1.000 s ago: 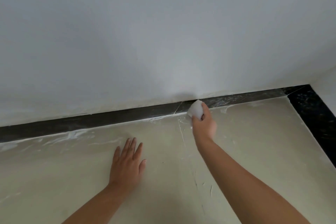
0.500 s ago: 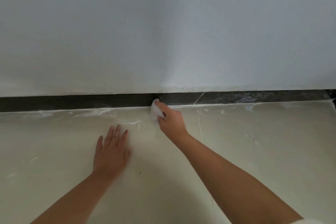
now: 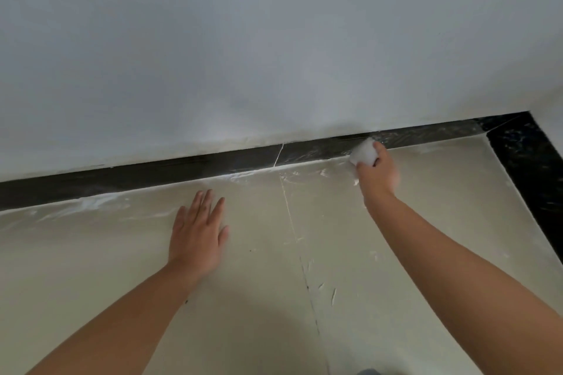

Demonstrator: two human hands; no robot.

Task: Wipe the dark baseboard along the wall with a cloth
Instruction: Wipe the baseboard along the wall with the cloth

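The dark baseboard [image 3: 189,169] runs along the foot of the white wall, from the left edge up to the right corner. My right hand [image 3: 376,173] grips a small white cloth [image 3: 363,152] and holds it against the baseboard, right of a thin white joint line. My left hand [image 3: 198,233] lies flat on the cream floor tile with straight fingers, well left of the cloth and short of the baseboard.
The white wall [image 3: 274,55] fills the upper view. A black marbled floor strip [image 3: 530,173] borders the cream tile [image 3: 91,268] on the right. White smears lie along the tile edge under the baseboard and near a tile joint [image 3: 292,222].
My right hand has slid the cloth to the right along the baseboard, past the white joint line. The left hand stays flat on the floor while the view has turned right.
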